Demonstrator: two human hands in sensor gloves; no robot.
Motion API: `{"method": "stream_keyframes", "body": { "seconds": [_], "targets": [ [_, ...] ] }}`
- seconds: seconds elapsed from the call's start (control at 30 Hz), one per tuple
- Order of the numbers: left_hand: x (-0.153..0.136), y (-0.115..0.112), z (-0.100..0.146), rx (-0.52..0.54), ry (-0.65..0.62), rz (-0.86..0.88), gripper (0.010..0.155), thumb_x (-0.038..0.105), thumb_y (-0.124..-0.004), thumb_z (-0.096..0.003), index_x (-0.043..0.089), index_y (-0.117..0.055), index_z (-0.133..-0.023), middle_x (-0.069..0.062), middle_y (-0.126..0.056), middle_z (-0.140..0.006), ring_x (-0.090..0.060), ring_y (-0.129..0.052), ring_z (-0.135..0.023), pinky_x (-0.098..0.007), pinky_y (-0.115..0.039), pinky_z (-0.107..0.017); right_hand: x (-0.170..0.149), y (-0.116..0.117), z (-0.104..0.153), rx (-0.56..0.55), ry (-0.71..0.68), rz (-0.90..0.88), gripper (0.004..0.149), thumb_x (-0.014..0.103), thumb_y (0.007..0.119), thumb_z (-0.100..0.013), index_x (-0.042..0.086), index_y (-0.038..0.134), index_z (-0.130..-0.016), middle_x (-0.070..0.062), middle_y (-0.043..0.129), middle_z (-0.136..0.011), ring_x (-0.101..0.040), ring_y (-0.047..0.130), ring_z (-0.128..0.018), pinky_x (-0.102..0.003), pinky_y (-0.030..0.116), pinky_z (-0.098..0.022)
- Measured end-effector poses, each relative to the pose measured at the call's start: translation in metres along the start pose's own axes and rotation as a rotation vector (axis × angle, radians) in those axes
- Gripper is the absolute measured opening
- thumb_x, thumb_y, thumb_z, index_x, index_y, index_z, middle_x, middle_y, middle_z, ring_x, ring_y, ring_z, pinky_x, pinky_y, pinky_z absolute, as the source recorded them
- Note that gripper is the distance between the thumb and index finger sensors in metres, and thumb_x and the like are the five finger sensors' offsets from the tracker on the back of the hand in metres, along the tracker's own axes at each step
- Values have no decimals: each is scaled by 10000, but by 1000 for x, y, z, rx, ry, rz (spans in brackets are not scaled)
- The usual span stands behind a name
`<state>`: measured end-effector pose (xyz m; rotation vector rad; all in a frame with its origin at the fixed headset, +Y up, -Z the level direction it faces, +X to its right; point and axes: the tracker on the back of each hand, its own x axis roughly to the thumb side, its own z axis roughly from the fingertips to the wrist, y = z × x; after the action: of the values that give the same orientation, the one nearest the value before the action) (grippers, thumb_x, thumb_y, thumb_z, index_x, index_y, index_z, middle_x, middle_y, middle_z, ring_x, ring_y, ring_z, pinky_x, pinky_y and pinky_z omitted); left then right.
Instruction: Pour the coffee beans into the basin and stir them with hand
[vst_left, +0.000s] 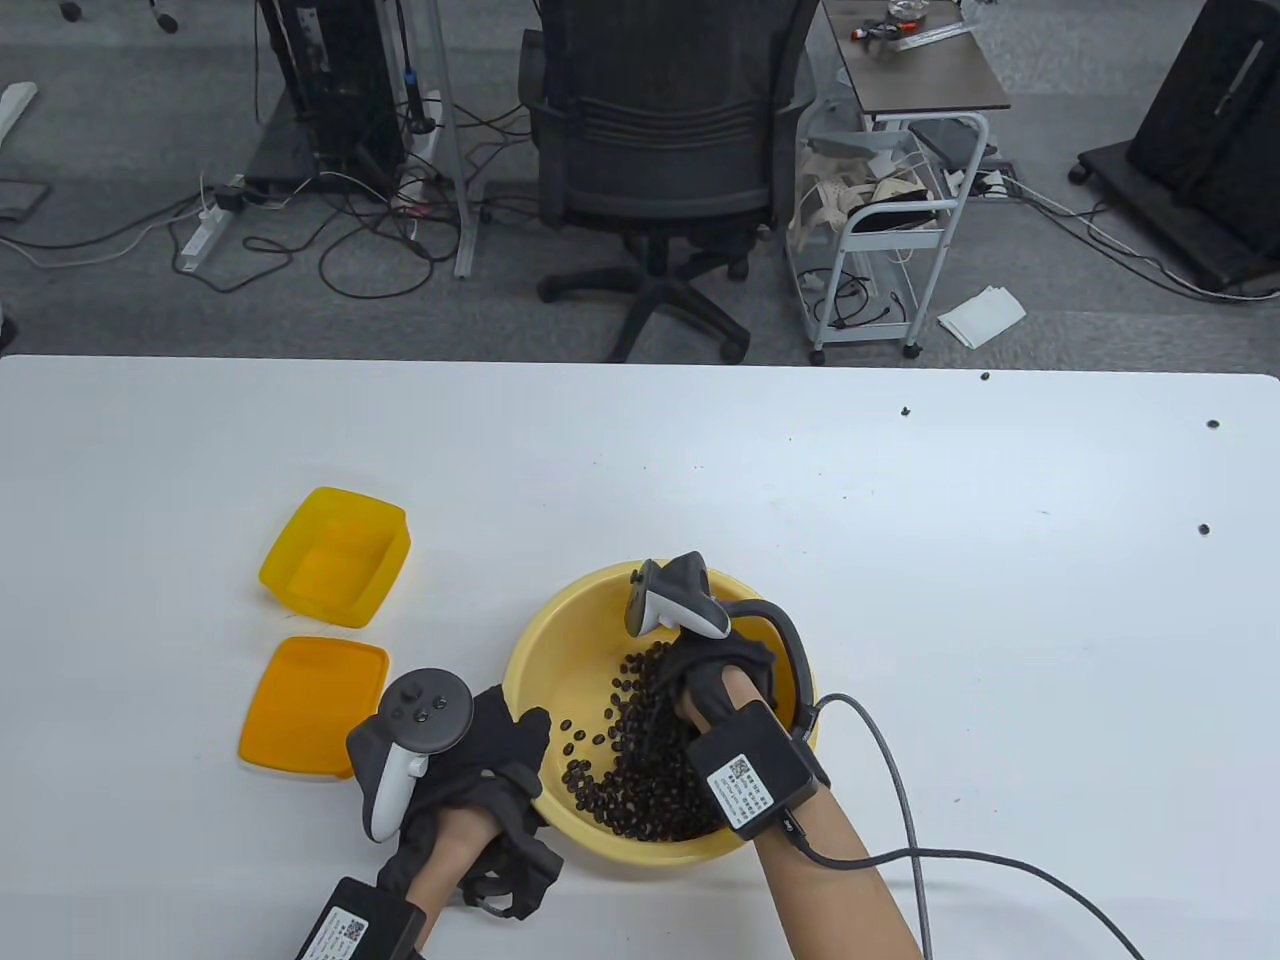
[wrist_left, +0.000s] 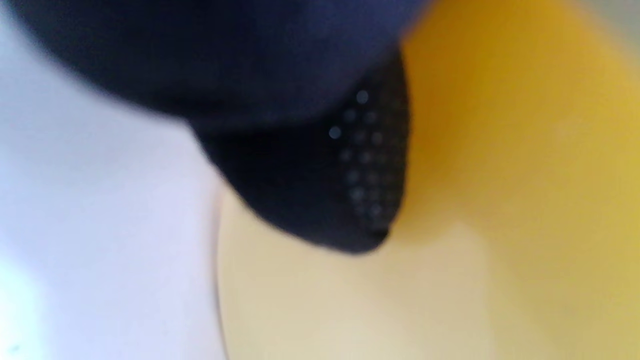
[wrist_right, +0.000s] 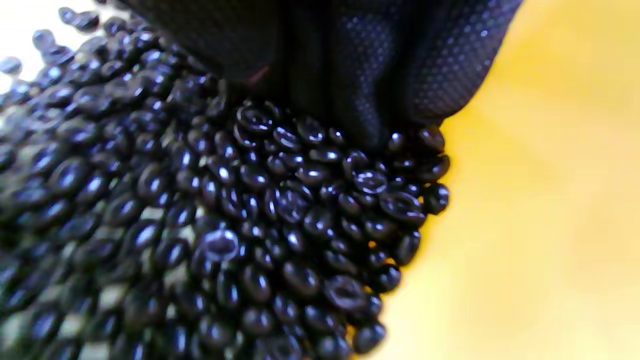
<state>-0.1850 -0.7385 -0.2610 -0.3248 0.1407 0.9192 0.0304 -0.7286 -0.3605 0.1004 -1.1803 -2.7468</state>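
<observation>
A pale yellow basin (vst_left: 560, 612) stands near the table's front edge, with dark coffee beans (vst_left: 640, 775) piled in its near-right half. My right hand (vst_left: 668, 675) reaches down into the basin, and its gloved fingers (wrist_right: 380, 75) hang together with their tips pushed into the beans (wrist_right: 250, 225) beside the yellow wall (wrist_right: 550, 200). My left hand (vst_left: 512, 742) lies over the basin's left rim and holds it. In the blurred left wrist view a gloved fingertip (wrist_left: 325, 190) presses against the basin's outer wall (wrist_left: 500, 200).
An empty orange box (vst_left: 335, 555) and its flat lid (vst_left: 313, 707) lie left of the basin. A few stray beans (vst_left: 1204, 528) dot the table's far right. A grey cable (vst_left: 905, 810) trails from my right wrist. An office chair stands beyond the far edge.
</observation>
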Motion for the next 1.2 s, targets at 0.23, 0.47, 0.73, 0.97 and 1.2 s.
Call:
{"method": "stream_keyframes", "body": {
  "seconds": [0.23,0.47,0.73,0.97,1.2],
  "targets": [
    [0,0,0,12,3,1,646,421,-709,-491,-19,-506,-919,-225,-968,-493,-112,-1141,-62,-157,-1000,86,7,31,21,210,-211,-35,460,310,745,-412,128,758,-835,-126,823,-829,-323,932,-711,-428,813,-539],
    [-1,0,1,22,7,0,647,421,-708,-490,-21,-507,-919,-224,-969,-491,-115,-1140,-57,-157,-999,89,43,47,44,213,-420,-41,471,316,740,-409,141,734,-847,-113,806,-835,-310,924,-722,-421,811,-548],
    [-1,0,0,7,1,-5,648,421,-702,-490,-23,-501,-917,-219,-967,-496,-113,-1137,-62,-161,-993,88,74,34,43,175,-465,-153,486,286,745,-422,107,700,-872,-147,774,-863,-336,896,-748,-441,785,-569],
    [0,0,-1,-9,-3,-21,652,416,-700,-491,-29,-488,-918,-216,-964,-502,-106,-1138,-74,-164,-991,81,87,15,30,64,-446,-174,476,286,741,-425,105,703,-864,-144,788,-848,-318,913,-721,-428,794,-556],
    [1,0,-1,-16,-9,-34,658,418,-700,-492,-32,-483,-920,-213,-963,-506,-99,-1137,-86,-163,-990,75,92,-8,17,-232,-328,-50,449,274,744,-414,138,728,-841,-118,774,-865,-325,872,-767,-442,756,-590]
  ]
}}
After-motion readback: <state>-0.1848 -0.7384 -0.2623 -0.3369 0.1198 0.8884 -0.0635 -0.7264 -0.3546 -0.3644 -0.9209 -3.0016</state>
